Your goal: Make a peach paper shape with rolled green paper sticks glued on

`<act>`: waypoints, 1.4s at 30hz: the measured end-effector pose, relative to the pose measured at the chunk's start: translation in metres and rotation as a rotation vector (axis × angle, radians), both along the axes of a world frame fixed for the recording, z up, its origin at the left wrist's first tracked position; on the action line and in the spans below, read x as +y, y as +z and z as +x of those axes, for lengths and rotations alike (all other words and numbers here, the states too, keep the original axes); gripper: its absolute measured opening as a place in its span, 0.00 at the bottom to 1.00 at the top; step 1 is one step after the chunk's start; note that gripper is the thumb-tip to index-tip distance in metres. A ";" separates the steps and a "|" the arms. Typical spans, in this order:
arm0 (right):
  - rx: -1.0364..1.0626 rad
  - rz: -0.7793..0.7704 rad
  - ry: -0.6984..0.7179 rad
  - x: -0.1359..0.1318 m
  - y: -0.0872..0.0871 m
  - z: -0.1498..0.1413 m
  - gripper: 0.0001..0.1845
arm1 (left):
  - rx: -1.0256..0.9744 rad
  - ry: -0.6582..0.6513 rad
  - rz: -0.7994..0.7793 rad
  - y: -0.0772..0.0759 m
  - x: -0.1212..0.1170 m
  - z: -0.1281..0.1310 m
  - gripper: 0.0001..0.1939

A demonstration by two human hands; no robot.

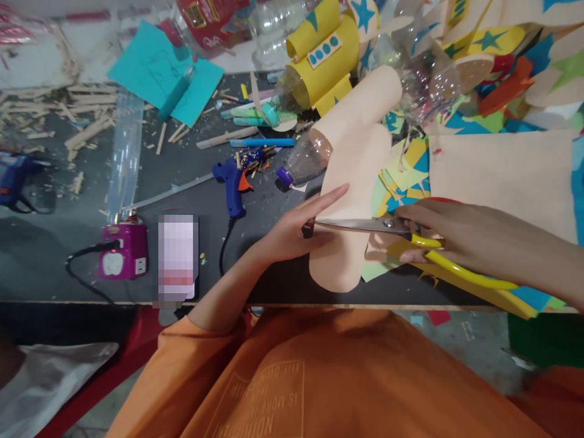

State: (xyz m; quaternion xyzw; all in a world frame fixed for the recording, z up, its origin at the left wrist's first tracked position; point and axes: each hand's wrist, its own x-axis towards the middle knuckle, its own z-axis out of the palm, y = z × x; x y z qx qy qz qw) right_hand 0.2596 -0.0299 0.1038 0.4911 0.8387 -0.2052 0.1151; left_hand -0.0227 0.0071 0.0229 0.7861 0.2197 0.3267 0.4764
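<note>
A long peach paper piece (353, 164) with rounded ends lies in front of me. At its left edge, my left hand (305, 225) grips it, the index finger stretched over the top and the other fingers partly hidden. My right hand (438, 225) is closed around yellow-handled scissors (387, 224). Their blades lie across the paper and point left, the tips close to my left palm. Whether the blades are slightly apart I cannot tell. Behind the paper's left edge lies a clear plastic bottle (308, 159) with a purple cap, partly wrapped in a peach paper tube (365, 100).
A blue glue gun (235, 176), a phone (177, 255) and a magenta power adapter (122, 250) lie left. Yellow paper-covered bottles (326, 58) stand behind. Coloured scraps (410, 176) and a peach sheet (502, 170) lie right. Wood sticks (91, 109) litter the far left.
</note>
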 end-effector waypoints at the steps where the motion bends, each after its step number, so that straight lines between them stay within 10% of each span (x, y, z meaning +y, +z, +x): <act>1: 0.007 0.005 0.008 0.000 0.000 -0.001 0.24 | -0.008 -0.005 0.004 -0.001 0.000 0.000 0.39; 25: 0.014 0.028 -0.044 -0.012 0.001 0.008 0.34 | 0.161 0.086 -0.194 0.013 0.000 -0.002 0.35; 30: 0.033 0.079 -0.228 -0.029 -0.009 0.028 0.39 | 0.156 0.153 -0.232 0.016 0.001 -0.003 0.36; 42: -0.089 0.106 -0.761 -0.044 -0.021 0.070 0.17 | 0.467 0.303 -0.215 0.034 -0.041 -0.023 0.34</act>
